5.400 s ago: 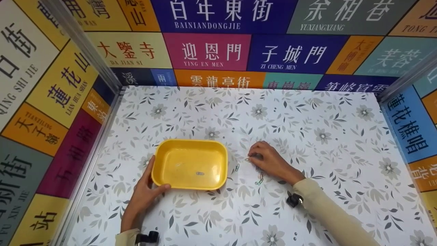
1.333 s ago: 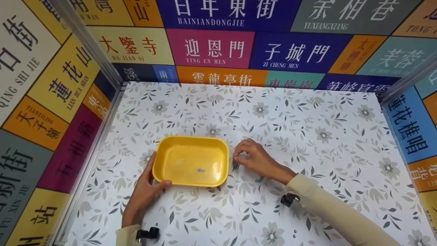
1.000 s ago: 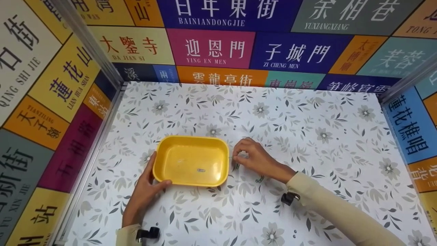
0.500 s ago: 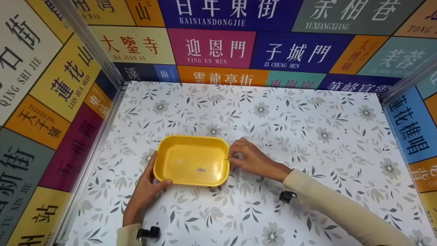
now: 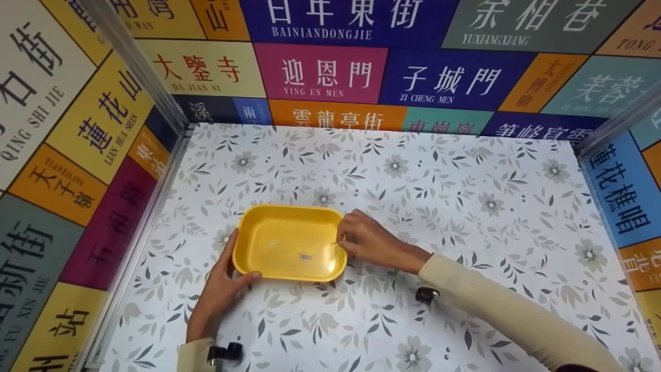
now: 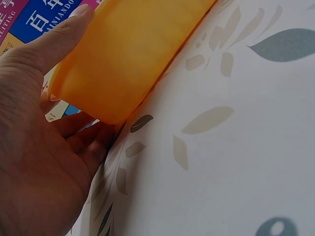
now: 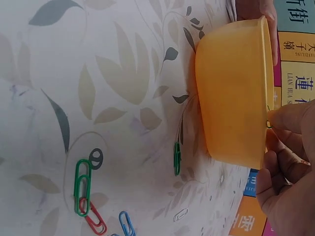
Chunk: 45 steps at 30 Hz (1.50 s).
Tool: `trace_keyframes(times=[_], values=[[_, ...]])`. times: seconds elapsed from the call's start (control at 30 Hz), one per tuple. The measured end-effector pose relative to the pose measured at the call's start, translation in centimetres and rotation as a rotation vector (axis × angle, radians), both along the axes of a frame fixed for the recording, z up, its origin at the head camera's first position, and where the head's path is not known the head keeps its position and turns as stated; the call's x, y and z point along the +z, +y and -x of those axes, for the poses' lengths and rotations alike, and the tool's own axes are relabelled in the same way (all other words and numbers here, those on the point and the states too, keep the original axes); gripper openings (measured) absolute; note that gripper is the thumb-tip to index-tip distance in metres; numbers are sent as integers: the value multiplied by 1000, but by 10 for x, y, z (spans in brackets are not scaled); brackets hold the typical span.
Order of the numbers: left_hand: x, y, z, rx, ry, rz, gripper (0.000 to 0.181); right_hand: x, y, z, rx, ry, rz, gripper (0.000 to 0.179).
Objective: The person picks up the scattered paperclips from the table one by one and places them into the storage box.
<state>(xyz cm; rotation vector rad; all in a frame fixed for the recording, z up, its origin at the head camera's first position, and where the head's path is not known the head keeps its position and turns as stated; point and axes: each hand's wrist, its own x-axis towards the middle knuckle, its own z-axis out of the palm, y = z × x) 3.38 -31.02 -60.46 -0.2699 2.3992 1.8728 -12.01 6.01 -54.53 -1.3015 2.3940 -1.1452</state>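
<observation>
A shallow yellow plastic box (image 5: 289,243) stands on the table. My left hand (image 5: 219,289) holds its near left corner, thumb at the rim and fingers along the outer side. At the opposite end, my right hand (image 5: 372,242) pinches a small paper clip (image 5: 334,243) between thumb and fingertips, just over the right rim. On the box floor lie a small bluish-grey clip (image 5: 305,257) and a faint pale clip-like shape (image 5: 272,243). In the right wrist view, a green paper clip (image 7: 177,158) lies on the table beside the box wall.
Farther from the box lie another green clip (image 7: 82,189), a red clip (image 7: 92,216), a blue clip (image 7: 127,224) and a pale clip (image 7: 181,214). My right arm mostly hides these in the head view. Printed panels (image 5: 320,72) wall the floral tabletop (image 5: 465,170).
My right hand has moved left from the tabletop, carrying a pinched clip to the box's right rim. My left hand keeps its hold on the box.
</observation>
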Motion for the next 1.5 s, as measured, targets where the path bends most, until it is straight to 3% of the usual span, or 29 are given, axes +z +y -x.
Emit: trace_keyframes(times=[0.33, 0.83, 1.17, 1.5], values=[[-1, -2, -2, -11, 9, 41, 117, 5, -11, 0, 30, -9, -55, 5], [-2, -3, -2, 1, -9, 56, 114, 7, -30, 1, 91, 48, -101, 2], [-2, -1, -1, -18, 22, 17, 116, 6, -46, 1, 138, 101, -106, 6], [0, -1, 0, -10, 3, -23, 115, 9, -54, 0, 173, 119, -145, 5]])
